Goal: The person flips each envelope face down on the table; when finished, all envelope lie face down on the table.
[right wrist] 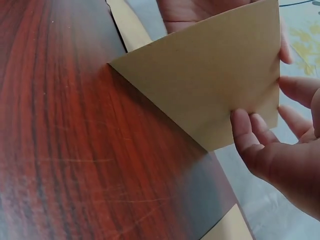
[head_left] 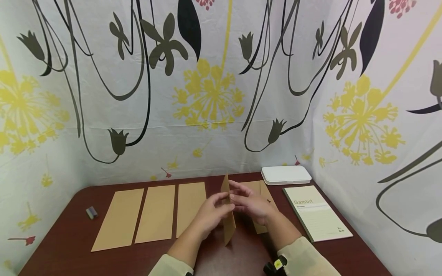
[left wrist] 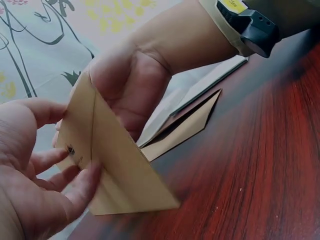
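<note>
A brown paper envelope [head_left: 228,227] stands on edge above the table, held between both hands. My left hand [head_left: 210,214] grips it from the left, its fingers and thumb bent at the face with a seam and small dark print, as the left wrist view shows. From the other side my right hand [head_left: 254,205] holds it, fingertips at the plain face [right wrist: 200,75] and along one edge in the right wrist view. The lower corner of the envelope [left wrist: 130,185] comes close to the tabletop. Another brown envelope [head_left: 263,187] lies under my right forearm, partly hidden.
Three brown envelopes lie in a row at the left: one outermost [head_left: 117,218], one in the middle [head_left: 156,214], one by my left hand [head_left: 190,203]. A small grey-blue block [head_left: 91,212] sits far left. At the right are a notebook [head_left: 317,212] and a white case [head_left: 286,174].
</note>
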The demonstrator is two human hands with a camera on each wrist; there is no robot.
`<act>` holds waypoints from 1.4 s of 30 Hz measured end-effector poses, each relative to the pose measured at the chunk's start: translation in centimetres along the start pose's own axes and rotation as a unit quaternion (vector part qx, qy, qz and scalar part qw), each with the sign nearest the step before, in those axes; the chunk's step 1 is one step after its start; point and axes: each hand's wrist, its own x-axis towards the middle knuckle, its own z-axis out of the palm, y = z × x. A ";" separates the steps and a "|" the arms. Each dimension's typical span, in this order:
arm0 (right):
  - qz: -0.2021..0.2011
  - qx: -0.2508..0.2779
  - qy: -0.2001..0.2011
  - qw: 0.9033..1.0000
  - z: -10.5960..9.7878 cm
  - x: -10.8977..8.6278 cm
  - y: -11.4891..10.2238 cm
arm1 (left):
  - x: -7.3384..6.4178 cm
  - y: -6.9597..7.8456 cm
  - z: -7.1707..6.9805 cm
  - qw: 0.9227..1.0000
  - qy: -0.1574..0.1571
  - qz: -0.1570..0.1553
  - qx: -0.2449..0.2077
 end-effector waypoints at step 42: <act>0.034 0.024 0.090 0.995 -3.3 0.0 0.2 | 0.5 -0.5 -2.2 0.989 0.103 0.000 0.109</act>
